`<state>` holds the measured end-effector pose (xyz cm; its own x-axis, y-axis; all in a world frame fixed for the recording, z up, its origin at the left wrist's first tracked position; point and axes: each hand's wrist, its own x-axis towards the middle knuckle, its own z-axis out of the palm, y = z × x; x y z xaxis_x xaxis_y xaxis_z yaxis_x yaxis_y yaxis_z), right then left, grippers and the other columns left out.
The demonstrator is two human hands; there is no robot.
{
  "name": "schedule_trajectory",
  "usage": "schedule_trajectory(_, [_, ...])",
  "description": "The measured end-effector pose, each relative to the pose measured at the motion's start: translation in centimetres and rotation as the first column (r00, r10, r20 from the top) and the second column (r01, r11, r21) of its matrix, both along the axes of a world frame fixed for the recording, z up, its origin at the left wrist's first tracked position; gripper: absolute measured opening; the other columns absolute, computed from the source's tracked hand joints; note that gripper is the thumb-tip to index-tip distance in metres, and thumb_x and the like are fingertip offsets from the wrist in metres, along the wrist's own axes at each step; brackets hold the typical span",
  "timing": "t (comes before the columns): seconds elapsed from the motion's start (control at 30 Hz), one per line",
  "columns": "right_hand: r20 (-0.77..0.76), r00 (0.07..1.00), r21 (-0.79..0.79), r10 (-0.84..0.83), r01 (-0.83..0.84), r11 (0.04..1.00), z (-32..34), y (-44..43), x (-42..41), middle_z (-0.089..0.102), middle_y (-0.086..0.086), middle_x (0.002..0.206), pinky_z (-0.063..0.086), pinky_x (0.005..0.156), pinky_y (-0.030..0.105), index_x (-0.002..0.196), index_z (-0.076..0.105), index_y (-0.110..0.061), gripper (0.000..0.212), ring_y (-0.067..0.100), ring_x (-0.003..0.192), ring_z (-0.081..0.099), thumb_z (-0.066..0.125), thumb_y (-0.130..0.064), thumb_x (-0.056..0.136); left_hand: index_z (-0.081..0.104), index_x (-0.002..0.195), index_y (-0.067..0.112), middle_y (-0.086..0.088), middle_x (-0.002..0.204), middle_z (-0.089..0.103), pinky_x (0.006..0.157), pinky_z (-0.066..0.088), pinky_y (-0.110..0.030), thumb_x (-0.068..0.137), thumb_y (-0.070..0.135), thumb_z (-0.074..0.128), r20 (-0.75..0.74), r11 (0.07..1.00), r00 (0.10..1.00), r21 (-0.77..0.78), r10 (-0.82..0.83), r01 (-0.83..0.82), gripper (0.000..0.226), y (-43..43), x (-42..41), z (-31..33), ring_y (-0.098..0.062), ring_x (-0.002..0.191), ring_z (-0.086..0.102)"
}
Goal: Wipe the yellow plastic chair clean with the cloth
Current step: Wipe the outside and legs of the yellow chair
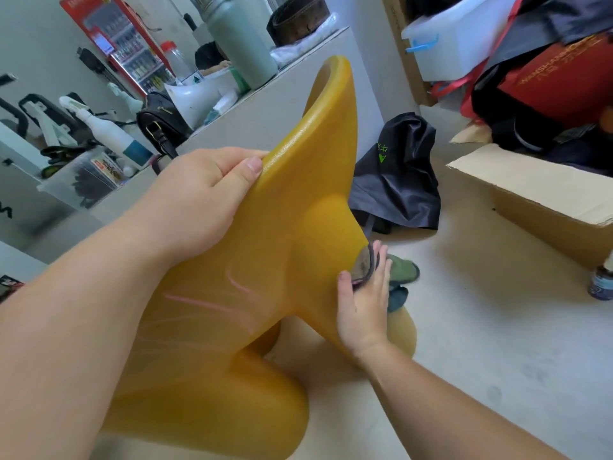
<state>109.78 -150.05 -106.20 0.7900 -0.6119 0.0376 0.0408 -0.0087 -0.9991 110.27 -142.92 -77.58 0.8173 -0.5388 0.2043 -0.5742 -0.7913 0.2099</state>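
Observation:
The yellow plastic chair [285, 247] is tipped up in front of me, its translucent shell facing me with pink scratch marks low on it. My left hand [202, 194] grips the chair's upper left edge, thumb on the near face. My right hand [365, 300] presses a small dark cloth [365, 265] against the chair's right edge with fairly straight fingers. Most of the cloth is hidden between my palm and the chair.
A grey counter [298, 94] behind the chair carries a bag, bottles and a flask. On the floor lie a black garment [398, 174], an open cardboard box [544, 200] and a small bottle [602, 283]. Bags pile up at the top right.

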Motion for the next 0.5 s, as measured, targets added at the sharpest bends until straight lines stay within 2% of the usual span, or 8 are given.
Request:
schedule_trajectory(0.07, [-0.017, 1.000, -0.120, 0.026, -0.028, 0.992, 0.9, 1.6, -1.0, -0.026, -0.008, 0.168, 0.002, 0.126, 0.055, 0.154, -0.022, -0.035, 0.096, 0.013, 0.154, -0.026, 0.009, -0.090, 0.082, 0.064, 0.113, 0.050, 0.037, 0.089, 0.060, 0.063, 0.034, 0.007, 0.105, 0.038, 0.038, 0.029, 1.000, 1.000, 0.011, -0.007, 0.007, 0.030, 0.1, 0.0, -0.2, 0.029, 0.080, 0.052])
schedule_trajectory(0.13, [0.043, 0.998, -0.252, 0.040, -0.028, 0.967, 4.3, 2.8, -1.1, -0.036, -0.009, 0.163, 0.001, 0.123, 0.060, 0.150, -0.032, -0.033, 0.095, 0.015, 0.151, -0.033, -0.003, -0.091, 0.080, 0.066, 0.119, 0.044, 0.034, 0.091, 0.062, 0.067, 0.035, 0.005, 0.105, 0.038, 0.038, 0.091, 1.000, 0.996, 0.024, -0.007, 0.005, 0.032, 0.3, 0.0, -0.4, 0.019, 0.083, 0.056])
schedule_trajectory(0.23, [0.253, 0.967, -0.304, 0.040, 0.041, 0.952, 9.5, 3.0, -0.3, -0.030, -0.011, 0.166, -0.002, 0.116, 0.058, 0.157, -0.022, -0.034, 0.088, 0.016, 0.153, -0.029, -0.003, -0.083, 0.087, 0.067, 0.122, 0.041, 0.025, 0.092, 0.063, 0.072, 0.038, -0.005, 0.106, 0.038, 0.039, 0.248, 0.998, 0.968, 0.065, -0.028, 0.012, 0.032, 0.4, -0.3, -0.7, 0.001, 0.086, 0.055])
schedule_trajectory(0.3, [0.339, 0.941, -0.248, -0.015, 0.105, 0.963, 9.8, 2.0, 0.8, -0.015, -0.016, 0.169, 0.001, 0.117, 0.059, 0.159, -0.007, -0.045, 0.070, 0.012, 0.156, -0.018, 0.003, -0.073, 0.096, 0.067, 0.121, 0.038, 0.013, 0.093, 0.069, 0.074, 0.050, -0.030, 0.105, 0.040, 0.037, 0.348, 0.995, 0.936, 0.101, -0.042, 0.007, 0.034, 0.5, -0.6, -0.9, -0.011, 0.088, 0.060])
schedule_trajectory(0.37, [0.272, 0.956, -0.152, -0.114, 0.160, 0.975, 7.4, 0.6, 1.8, -0.001, -0.020, 0.170, 0.007, 0.120, 0.057, 0.156, 0.007, -0.055, 0.053, 0.009, 0.157, -0.006, 0.011, -0.059, 0.104, 0.067, 0.121, 0.037, 0.006, 0.095, 0.072, 0.075, 0.052, -0.042, 0.102, 0.041, 0.036, 0.402, 0.993, 0.915, 0.114, -0.040, -0.006, 0.036, 0.5, -0.9, -1.2, -0.021, 0.091, 0.063])
schedule_trajectory(0.4, [0.192, 0.969, -0.064, -0.154, 0.169, 0.984, 5.6, 0.0, 2.2, 0.005, -0.019, 0.170, 0.008, 0.121, 0.054, 0.154, 0.015, -0.057, 0.049, 0.009, 0.157, -0.001, 0.014, -0.053, 0.105, 0.067, 0.120, 0.037, 0.007, 0.094, 0.072, 0.074, 0.052, -0.042, 0.102, 0.041, 0.038, 0.399, 0.995, 0.916, 0.096, -0.043, 0.004, 0.035, 0.4, -1.0, -1.2, -0.019, 0.090, 0.063])
schedule_trajectory(0.5, [-0.100, 0.989, 0.197, -0.109, 0.127, 0.972, -0.2, -1.6, 2.6, 0.014, -0.007, 0.171, 0.006, 0.126, 0.047, 0.154, 0.026, -0.051, 0.046, 0.017, 0.157, 0.006, 0.015, -0.041, 0.111, 0.069, 0.115, 0.042, 0.026, 0.092, 0.065, 0.067, 0.044, -0.025, 0.104, 0.037, 0.044, 0.264, 0.998, 0.964, -0.059, 0.018, -0.003, 0.028, 0.3, -1.0, -0.8, 0.002, 0.082, 0.060])
